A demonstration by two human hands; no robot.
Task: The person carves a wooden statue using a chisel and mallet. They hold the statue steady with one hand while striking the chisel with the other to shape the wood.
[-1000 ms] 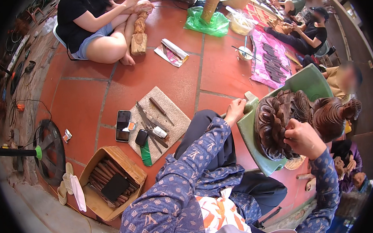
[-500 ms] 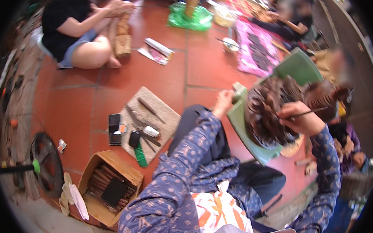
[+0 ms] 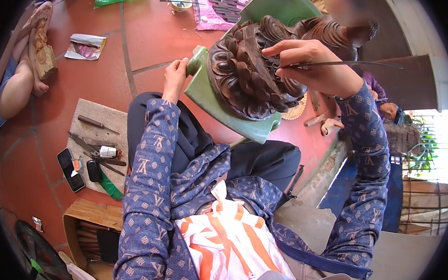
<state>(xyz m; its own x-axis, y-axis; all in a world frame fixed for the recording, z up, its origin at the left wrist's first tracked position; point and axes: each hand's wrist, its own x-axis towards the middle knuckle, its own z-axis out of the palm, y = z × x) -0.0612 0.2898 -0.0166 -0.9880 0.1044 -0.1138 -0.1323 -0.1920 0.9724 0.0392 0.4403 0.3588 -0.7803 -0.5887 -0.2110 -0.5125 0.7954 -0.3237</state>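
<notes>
A dark brown carved wooden sculpture (image 3: 248,70) with curling, layered relief rests on a green plastic chair (image 3: 230,122) in front of my crossed legs. My left hand (image 3: 175,77) is closed at the chair's near-left corner, its fingers against the green edge. Over the carving's right part is my right hand (image 3: 314,67), its fingers pinched round a thin dark stick-like tool (image 3: 367,62). That tool's long end points right, while its working tip is hidden by my fingers. My right fingertips are close to the carved surface; I cannot tell whether they touch it.
Left of my knee, a pale board (image 3: 93,114) bears several knives and chisels and a black case, beside a phone (image 3: 71,170). A cardboard box (image 3: 93,212) holds wooden-handled tools. Another person's legs (image 3: 16,95) are far left. A white bowl (image 3: 180,3) stands near pink cloth (image 3: 207,19).
The view has swung right, so the chair and carving appear further left and higher. My left hand stays at the chair's corner; my right still holds the thin tool over the carving.
</notes>
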